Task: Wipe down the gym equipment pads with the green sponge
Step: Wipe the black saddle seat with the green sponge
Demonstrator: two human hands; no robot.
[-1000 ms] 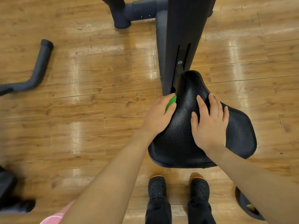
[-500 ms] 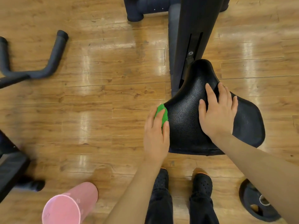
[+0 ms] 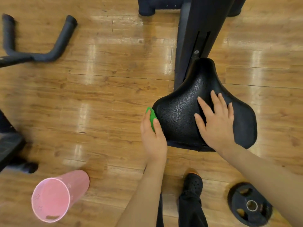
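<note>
Head view: the left hand, its grip pinching the green sponge, has slid from the seat pad's nose to its left edge; right hand stays spread flat on top, so that side seems nearly wiped.

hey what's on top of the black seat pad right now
The right hand lies flat on top of the black seat pad, fingers spread. The left hand holds the green sponge against the pad's left edge. The leather beneath the palm is covered.
</note>
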